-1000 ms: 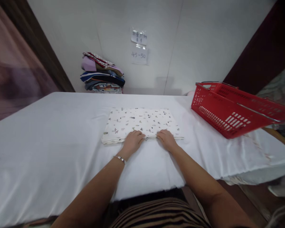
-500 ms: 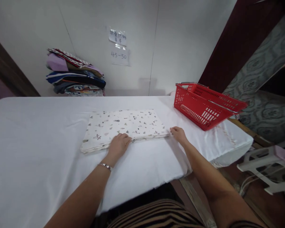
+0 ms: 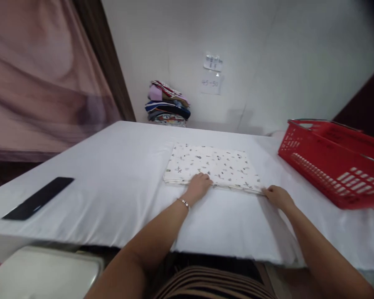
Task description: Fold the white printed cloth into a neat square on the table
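Note:
A folded white cloth (image 3: 220,164) with a small scattered print lies on the white-covered table, its layers showing along the near edge. My left hand (image 3: 198,186), below a silver bracelet, is closed over the middle of that near edge, fingers on top; its thumb is hard to make out. At the cloth's near right corner, my right hand (image 3: 277,196) pinches the edge between thumb and fingers.
A red plastic basket (image 3: 327,162) stands on the table (image 3: 121,166) to the right. Far left lies a flat black object (image 3: 39,198). Stacked folded fabrics (image 3: 168,106) sit by the back wall under paper signs (image 3: 210,83). A white stool (image 3: 43,272) is at the lower left.
The view has turned left, bringing in the black object, stool and pink curtain. My right hand has closed on the cloth's corner; my left hand stays at the near edge.

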A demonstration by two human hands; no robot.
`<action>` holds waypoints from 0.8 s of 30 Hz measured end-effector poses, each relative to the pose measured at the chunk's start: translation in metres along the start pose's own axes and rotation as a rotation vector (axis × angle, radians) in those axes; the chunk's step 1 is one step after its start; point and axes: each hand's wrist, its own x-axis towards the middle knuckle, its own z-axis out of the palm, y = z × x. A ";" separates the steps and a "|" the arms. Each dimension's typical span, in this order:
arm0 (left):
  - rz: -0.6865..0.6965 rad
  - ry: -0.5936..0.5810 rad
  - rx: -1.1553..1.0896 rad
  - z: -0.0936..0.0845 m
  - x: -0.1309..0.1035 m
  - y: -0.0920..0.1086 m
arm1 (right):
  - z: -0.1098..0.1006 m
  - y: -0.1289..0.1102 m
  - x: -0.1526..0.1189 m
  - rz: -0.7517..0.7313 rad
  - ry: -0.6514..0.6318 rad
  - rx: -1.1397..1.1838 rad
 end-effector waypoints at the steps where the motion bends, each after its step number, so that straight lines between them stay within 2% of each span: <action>1: -0.007 -0.002 -0.004 0.000 -0.001 0.001 | 0.002 -0.004 0.000 -0.053 0.068 -0.050; 4: -0.017 -0.015 -0.008 0.000 -0.003 0.004 | 0.011 -0.035 -0.009 -0.311 0.242 0.005; 7: -0.020 -0.030 -0.015 -0.003 -0.006 0.005 | 0.024 -0.085 -0.025 -0.628 0.178 0.195; 10: -0.030 -0.005 -0.025 -0.014 -0.013 -0.004 | 0.036 -0.133 -0.031 -0.809 0.109 0.342; 13: -0.082 0.048 -0.005 -0.031 -0.027 -0.023 | 0.040 -0.170 -0.027 -0.895 0.076 0.398; 16: -0.152 0.080 -0.004 -0.045 -0.043 -0.045 | 0.043 -0.193 -0.022 -0.927 0.014 0.385; 20: -0.216 0.095 -0.043 -0.045 -0.056 -0.059 | 0.053 -0.205 -0.027 -0.928 -0.032 0.385; 24: -0.222 0.097 -0.052 -0.035 -0.053 -0.060 | 0.066 -0.202 -0.030 -0.954 0.026 0.370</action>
